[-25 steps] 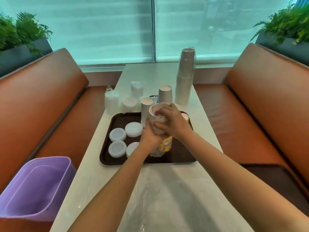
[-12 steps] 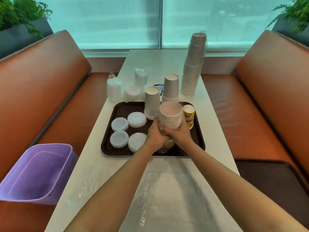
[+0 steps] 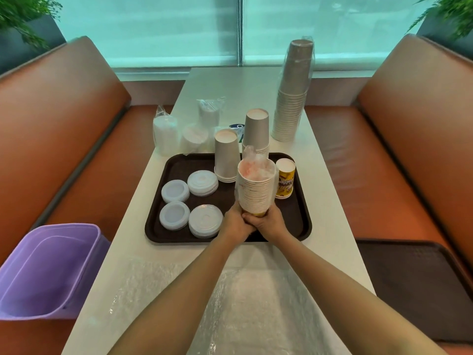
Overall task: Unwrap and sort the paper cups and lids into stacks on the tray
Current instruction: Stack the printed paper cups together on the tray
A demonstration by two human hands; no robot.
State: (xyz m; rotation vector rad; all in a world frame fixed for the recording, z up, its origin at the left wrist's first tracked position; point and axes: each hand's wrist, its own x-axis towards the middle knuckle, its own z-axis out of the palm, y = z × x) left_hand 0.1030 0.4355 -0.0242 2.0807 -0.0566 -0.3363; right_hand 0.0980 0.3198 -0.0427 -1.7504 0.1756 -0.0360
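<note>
Both hands, left hand (image 3: pixel 236 222) and right hand (image 3: pixel 268 222), clasp the base of the wrapped cup stack (image 3: pixel 256 188), which rises upright, tilted slightly away, directly above the grip; loose wrap bunches at its far top, over the tray (image 3: pixel 302 226), equally near either hand

Both hands grip base of cup stack (image 3: pixel 256 187) over tray (image 3: pixel 304 221): left hand (image 3: pixel 236 222), right hand (image 3: pixel 270 222), fingers meeting under stack. Clear wrap (image 3: pixel 252 155) bunched at stack's open top. On tray: four lid piles (image 3: pixel 202 182), two inverted grey cup stacks (image 3: pixel 226 157), yellow cup (image 3: pixel 285 181). Behind tray: wrapped lids (image 3: pixel 165 133), tall wrapped cups (image 3: pixel 293 90). Purple bin (image 3: pixel 43 270) at left, plastic sheet (image 3: pixel 230 303) on table (image 3: pixel 230 85).
</note>
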